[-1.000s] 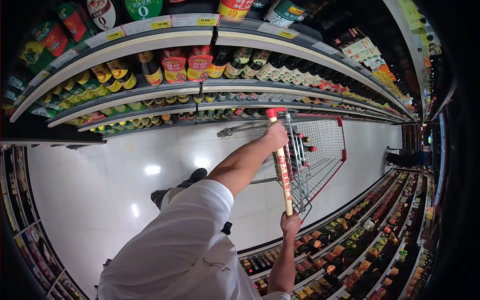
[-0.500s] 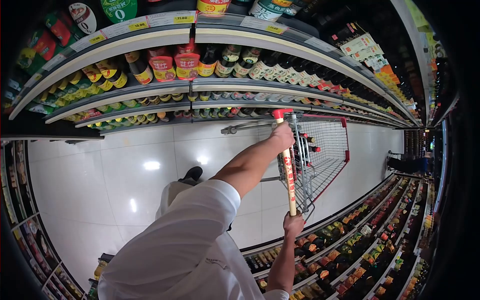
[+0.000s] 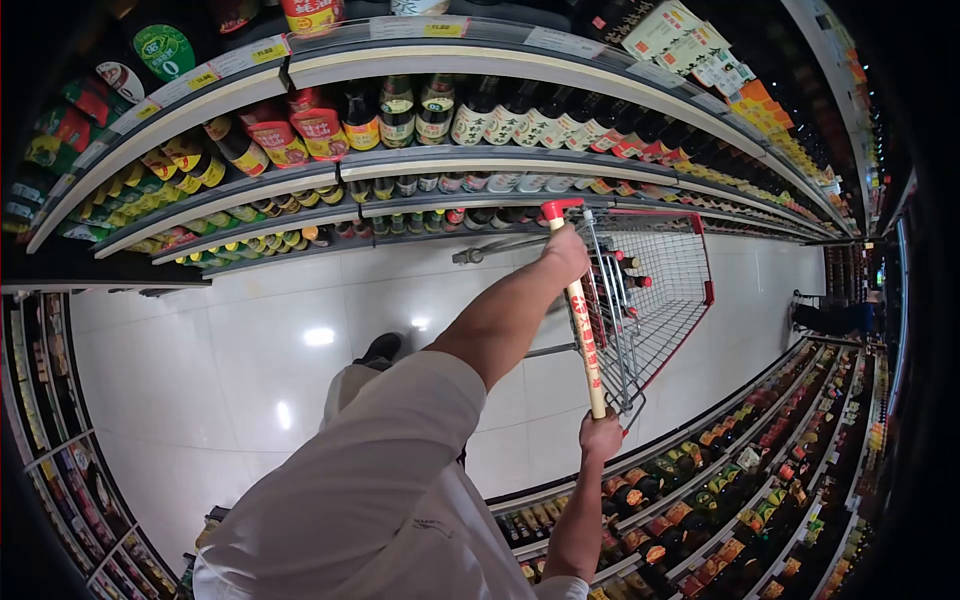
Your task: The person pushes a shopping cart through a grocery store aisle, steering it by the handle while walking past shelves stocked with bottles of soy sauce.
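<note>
My left hand (image 3: 566, 255) is wrapped round the far-left end of the cream handle bar (image 3: 583, 325) of a shopping cart, just below its red end cap. Closed round the bar's other end is my right hand (image 3: 601, 437). Ahead of the bar, the wire cart basket (image 3: 665, 255) has red trim at its corners and rim. Several dark bottles (image 3: 636, 282), some with red caps, lie in it near the handle side. Red printed characters show on the bar between my hands.
Shelves of sauce bottles (image 3: 395, 110) run along the upper side of the view. More stocked shelves (image 3: 700, 490) line the lower right. Between them lies a shiny tiled floor (image 3: 240, 350). A person in dark clothes (image 3: 835, 318) is farther down the aisle.
The shelves and their bottles have shifted left in the view. The cart and both my hands sit slightly farther right, still together, with the bar a little more tilted.
</note>
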`<action>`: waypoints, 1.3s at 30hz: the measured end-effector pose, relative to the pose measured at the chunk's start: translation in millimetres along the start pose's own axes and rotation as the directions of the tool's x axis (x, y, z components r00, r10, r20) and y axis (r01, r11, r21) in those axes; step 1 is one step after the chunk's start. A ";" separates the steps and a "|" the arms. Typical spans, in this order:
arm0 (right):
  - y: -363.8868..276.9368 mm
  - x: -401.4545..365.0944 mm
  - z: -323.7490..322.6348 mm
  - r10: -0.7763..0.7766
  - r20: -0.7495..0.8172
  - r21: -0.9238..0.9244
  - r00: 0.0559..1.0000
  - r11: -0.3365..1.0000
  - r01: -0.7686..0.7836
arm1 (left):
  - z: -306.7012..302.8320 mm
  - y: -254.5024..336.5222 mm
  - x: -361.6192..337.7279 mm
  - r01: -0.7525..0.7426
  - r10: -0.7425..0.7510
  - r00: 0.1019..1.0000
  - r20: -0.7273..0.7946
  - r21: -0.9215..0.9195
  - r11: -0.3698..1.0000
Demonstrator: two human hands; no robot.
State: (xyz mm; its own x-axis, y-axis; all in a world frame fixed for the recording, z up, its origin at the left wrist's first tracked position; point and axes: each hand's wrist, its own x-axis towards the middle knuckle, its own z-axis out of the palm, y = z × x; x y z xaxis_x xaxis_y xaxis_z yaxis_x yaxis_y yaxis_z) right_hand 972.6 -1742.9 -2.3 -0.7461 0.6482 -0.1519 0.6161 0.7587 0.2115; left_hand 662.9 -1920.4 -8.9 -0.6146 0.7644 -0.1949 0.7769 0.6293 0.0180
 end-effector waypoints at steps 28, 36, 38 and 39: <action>52.8 88.2 -17.9 -0.052 0.012 0.082 0.999 0.995 0.051 | -25.3 35.8 78.2 0.096 -0.096 0.995 -0.002 0.086 0.992; 60.5 101.1 -19.5 -0.072 0.013 0.111 0.997 0.991 0.070 | -18.3 43.1 93.0 0.147 -0.143 0.989 -0.041 0.128 0.981; 62.8 101.5 -22.5 -0.066 0.012 0.122 0.998 0.990 0.064 | -29.5 46.6 90.0 0.139 -0.137 0.990 -0.024 0.132 0.982; 63.4 101.5 -23.4 -0.056 0.022 0.120 0.998 0.991 0.053 | -29.6 47.5 91.8 0.135 -0.135 0.991 -0.014 0.123 0.983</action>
State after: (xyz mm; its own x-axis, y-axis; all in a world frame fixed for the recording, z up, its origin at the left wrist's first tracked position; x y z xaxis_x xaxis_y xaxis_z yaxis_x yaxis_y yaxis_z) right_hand 930.0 -1630.4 18.3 -0.7736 0.6062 -0.1846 0.6019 0.7940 0.0853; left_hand 639.3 -1816.2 3.0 -0.7154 0.6746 -0.1819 0.6975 0.7048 -0.1291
